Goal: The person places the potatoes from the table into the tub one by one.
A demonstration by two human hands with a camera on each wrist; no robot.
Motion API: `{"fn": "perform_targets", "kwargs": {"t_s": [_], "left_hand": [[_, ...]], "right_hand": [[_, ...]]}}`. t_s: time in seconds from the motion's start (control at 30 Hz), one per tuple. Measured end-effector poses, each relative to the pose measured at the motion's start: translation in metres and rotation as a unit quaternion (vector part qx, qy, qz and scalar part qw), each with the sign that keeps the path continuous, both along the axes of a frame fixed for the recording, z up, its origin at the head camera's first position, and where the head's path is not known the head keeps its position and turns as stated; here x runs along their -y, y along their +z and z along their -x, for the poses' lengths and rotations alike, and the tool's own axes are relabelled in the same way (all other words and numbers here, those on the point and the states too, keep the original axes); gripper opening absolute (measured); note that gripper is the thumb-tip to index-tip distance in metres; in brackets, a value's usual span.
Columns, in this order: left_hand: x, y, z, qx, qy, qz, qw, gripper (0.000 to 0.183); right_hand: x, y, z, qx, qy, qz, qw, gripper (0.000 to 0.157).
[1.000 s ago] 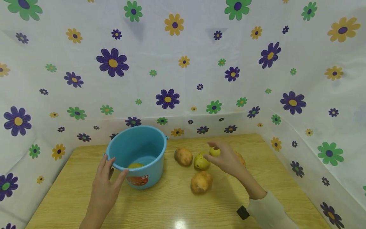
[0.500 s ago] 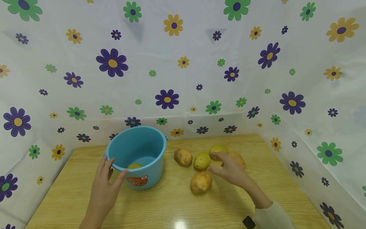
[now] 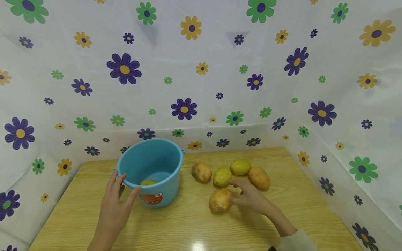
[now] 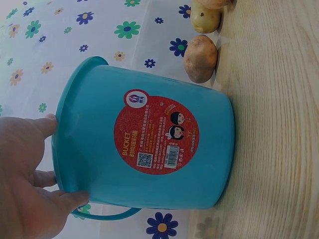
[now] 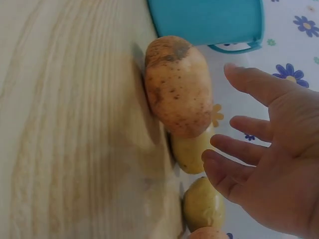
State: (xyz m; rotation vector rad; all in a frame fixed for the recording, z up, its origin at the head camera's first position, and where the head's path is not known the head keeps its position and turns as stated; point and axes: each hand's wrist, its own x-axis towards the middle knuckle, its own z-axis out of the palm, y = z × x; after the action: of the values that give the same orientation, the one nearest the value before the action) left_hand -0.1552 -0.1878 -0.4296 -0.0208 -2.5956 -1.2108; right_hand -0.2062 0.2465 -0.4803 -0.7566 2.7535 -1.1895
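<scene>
A blue bucket (image 3: pixel 157 188) with a red round label (image 4: pixel 156 135) stands left of centre on the wooden table. My left hand (image 3: pixel 114 205) holds its near-left rim, with the thumb on the near side and fingers by the handle joint. A yellowish rounded item (image 3: pixel 148 182) lies inside, mostly hidden by the bucket wall. My right hand (image 3: pixel 252 198) is spread beside a brown potato (image 3: pixel 220 200), its fingertips overlapping the potato's right edge in the head view. The right wrist view shows a gap between those spread fingers (image 5: pixel 237 149) and the potato.
Behind the near potato lie two yellow-green potatoes (image 3: pixel 222 176) (image 3: pixel 240 167), a brown potato (image 3: pixel 201 172) toward the bucket and another brown potato (image 3: pixel 259 177) at the right. Flower-printed white sheeting (image 3: pixel 213 80) encloses the table's back and sides.
My right hand has come down and toward me, from over the back potatoes to the near potato, uncovering those behind. My left hand and the bucket have stayed in place.
</scene>
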Motion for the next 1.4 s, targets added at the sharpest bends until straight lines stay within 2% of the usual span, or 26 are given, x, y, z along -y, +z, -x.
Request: {"fn": "perform_targets", "kwargs": {"t_s": [0.13,0.37,0.53,0.8,1.1,1.4], "left_hand": [[0.0,0.001,0.0,0.002,0.002,0.001,1.0,0.076],[0.001,0.001,0.001,-0.003,-0.003,0.001,1.0,0.075],[0.001,0.001,0.001,-0.007,-0.002,0.004,1.0,0.074],[0.001,0.0,0.001,-0.012,-0.003,0.002,0.9999,0.075],[0.0,0.0,0.001,-0.017,-0.002,-0.003,0.9998,0.074],[0.0,0.001,0.001,-0.001,0.002,0.002,1.0,0.077]], "right_hand": [[0.0,-0.007,0.001,0.028,0.011,0.006,1.0,0.07],[0.0,-0.02,0.004,0.045,0.017,-0.012,0.999,0.077],[0.001,-0.024,0.003,0.06,0.018,-0.003,0.998,0.078],[0.002,-0.024,0.002,0.05,0.031,0.01,0.998,0.074],[0.005,-0.026,0.002,0.056,0.004,0.035,0.998,0.063],[0.007,-0.031,0.0,0.046,-0.002,0.057,0.997,0.055]]}}
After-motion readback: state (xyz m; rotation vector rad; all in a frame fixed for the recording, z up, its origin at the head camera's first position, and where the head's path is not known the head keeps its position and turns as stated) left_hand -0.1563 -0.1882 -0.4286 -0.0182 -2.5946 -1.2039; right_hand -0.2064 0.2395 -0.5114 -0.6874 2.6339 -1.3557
